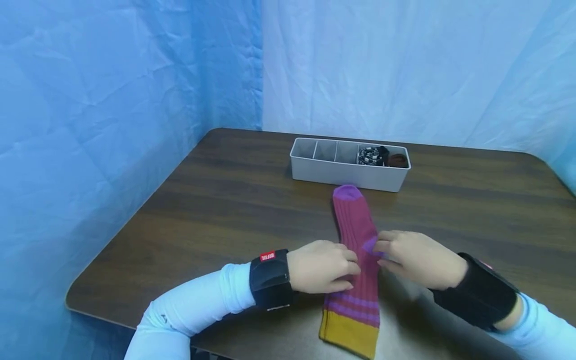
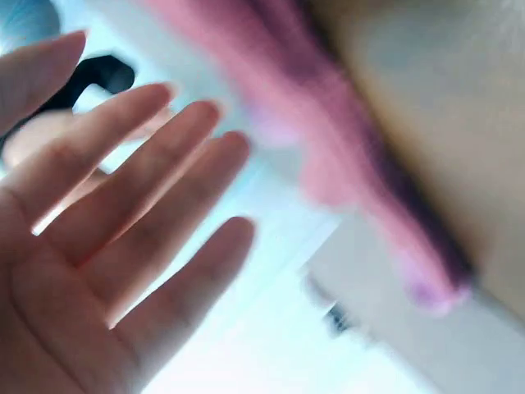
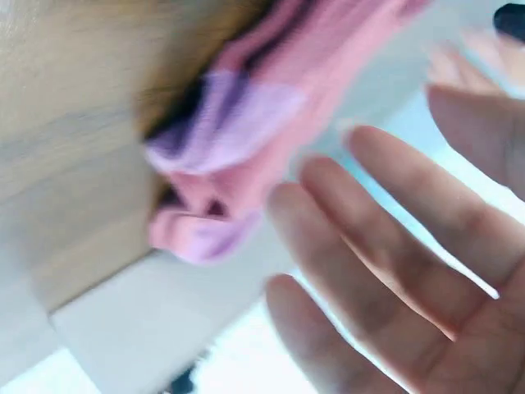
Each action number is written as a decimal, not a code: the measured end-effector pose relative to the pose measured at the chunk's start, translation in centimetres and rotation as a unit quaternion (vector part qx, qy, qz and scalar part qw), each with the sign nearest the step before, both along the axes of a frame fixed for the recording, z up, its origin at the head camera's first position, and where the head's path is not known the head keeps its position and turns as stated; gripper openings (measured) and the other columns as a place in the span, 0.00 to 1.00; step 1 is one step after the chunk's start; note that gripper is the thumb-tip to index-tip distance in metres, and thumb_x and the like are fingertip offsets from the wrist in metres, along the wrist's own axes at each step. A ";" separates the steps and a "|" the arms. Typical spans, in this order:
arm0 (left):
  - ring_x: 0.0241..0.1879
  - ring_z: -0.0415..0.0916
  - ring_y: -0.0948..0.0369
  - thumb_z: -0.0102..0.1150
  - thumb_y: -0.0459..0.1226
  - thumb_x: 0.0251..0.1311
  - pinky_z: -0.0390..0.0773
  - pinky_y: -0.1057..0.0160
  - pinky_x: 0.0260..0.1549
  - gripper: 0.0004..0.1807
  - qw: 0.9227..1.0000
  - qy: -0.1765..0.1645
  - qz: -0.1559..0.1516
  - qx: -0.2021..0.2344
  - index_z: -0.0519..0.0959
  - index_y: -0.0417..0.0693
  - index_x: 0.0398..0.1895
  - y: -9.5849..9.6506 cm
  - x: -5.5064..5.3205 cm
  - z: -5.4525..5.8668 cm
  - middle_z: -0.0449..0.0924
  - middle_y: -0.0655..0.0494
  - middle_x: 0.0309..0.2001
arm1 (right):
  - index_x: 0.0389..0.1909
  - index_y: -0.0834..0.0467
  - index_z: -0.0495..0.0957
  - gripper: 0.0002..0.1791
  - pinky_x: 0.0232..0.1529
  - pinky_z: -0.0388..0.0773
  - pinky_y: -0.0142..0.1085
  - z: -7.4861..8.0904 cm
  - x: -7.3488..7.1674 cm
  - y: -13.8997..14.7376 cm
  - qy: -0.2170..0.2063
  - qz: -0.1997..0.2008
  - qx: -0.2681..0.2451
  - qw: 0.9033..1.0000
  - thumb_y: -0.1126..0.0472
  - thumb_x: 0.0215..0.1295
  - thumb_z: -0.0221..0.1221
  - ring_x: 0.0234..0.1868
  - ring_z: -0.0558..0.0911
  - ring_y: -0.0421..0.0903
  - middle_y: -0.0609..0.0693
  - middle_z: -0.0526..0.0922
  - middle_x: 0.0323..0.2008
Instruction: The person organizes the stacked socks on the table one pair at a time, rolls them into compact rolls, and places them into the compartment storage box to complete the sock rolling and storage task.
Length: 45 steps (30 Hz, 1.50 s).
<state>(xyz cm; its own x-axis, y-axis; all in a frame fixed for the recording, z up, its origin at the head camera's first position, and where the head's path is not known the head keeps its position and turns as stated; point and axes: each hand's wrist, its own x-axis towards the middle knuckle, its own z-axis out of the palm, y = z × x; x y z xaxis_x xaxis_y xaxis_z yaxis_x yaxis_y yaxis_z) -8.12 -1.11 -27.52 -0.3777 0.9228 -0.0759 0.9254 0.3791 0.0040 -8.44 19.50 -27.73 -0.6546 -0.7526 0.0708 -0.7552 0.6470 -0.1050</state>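
Note:
A long ribbed sock [image 1: 352,212] lies on the table, dark pink with a purple toe, heel and stripes and a mustard cuff. A second layer shows along its edge near the cuff. My left hand [image 1: 321,267] is over its left side, fingers spread and relaxed in the left wrist view. Across from it, my right hand [image 1: 416,257] has its fingertips right at the purple heel. In the right wrist view the fingers [image 3: 385,238] are loosely extended beside the sock, with nothing between them.
Beyond the toe stands a grey divided box [image 1: 333,172]. Its right compartments hold a black-and-white patterned roll [image 1: 371,156] and a brown item [image 1: 397,160]. The dark wooden table [image 1: 216,200] has rounded corners, with blue sheeting [image 1: 112,100] hung behind and to the left.

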 end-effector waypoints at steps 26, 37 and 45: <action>0.25 0.63 0.72 0.58 0.45 0.43 0.59 0.79 0.19 0.09 0.994 0.069 -0.074 -0.030 0.75 0.56 0.29 -1.2 5.1 -2.0 0.69 0.67 0.26 | 0.21 0.50 0.72 0.14 0.21 0.58 0.19 -2.9 7.1 -2.2 -0.012 0.120 -0.027 0.992 0.43 0.44 0.59 0.22 0.60 0.27 0.33 0.64 0.21; 0.16 0.64 0.74 0.53 0.37 0.47 0.61 0.80 0.13 0.02 0.998 0.055 -0.040 0.014 0.71 0.54 0.25 -1.1 5.2 -1.9 0.69 0.68 0.18 | 0.16 0.52 0.71 0.20 0.15 0.55 0.24 -3.6 8.0 -3.6 0.097 0.082 0.053 0.990 0.40 0.40 0.59 0.15 0.60 0.32 0.40 0.65 0.15; 0.14 0.60 0.75 0.48 0.31 0.51 0.62 0.82 0.13 0.03 0.980 -0.188 0.038 0.048 0.68 0.47 0.29 -1.0 2.1 -1.5 0.66 0.66 0.18 | 0.13 0.48 0.66 0.12 0.14 0.58 0.23 -2.1 6.3 -2.5 -0.086 0.001 -0.029 0.996 0.55 0.49 0.58 0.14 0.58 0.27 0.34 0.62 0.13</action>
